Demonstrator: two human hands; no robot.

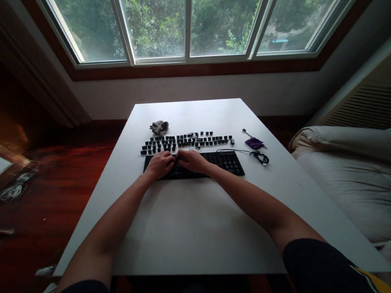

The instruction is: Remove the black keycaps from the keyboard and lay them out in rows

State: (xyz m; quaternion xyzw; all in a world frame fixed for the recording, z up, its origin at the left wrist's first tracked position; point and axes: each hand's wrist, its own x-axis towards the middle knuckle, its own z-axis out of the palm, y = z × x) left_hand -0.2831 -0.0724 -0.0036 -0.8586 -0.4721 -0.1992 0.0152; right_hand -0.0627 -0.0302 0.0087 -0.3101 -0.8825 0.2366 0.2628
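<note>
A black keyboard (232, 161) lies on the white table. Both hands are over its left half, close together. My left hand (160, 165) has its fingers bent inward and pressed together at the keys. My right hand (191, 160) is curled beside it, fingertips almost meeting those of the left. Whatever sits between the fingertips is too small and dark to make out. Just beyond the keyboard, loose black keycaps (182, 142) stand in several rows, with a small clear ring-shaped thing (195, 149) near them.
A crumpled grey cloth (159, 127) lies behind the keycaps. To the right are a small brush-like stick (246, 132), a purple cloth or pouch (254, 143) and a coiled black cable (261, 157). A pale sofa (349, 178) adjoins the right edge of the white table (192, 224).
</note>
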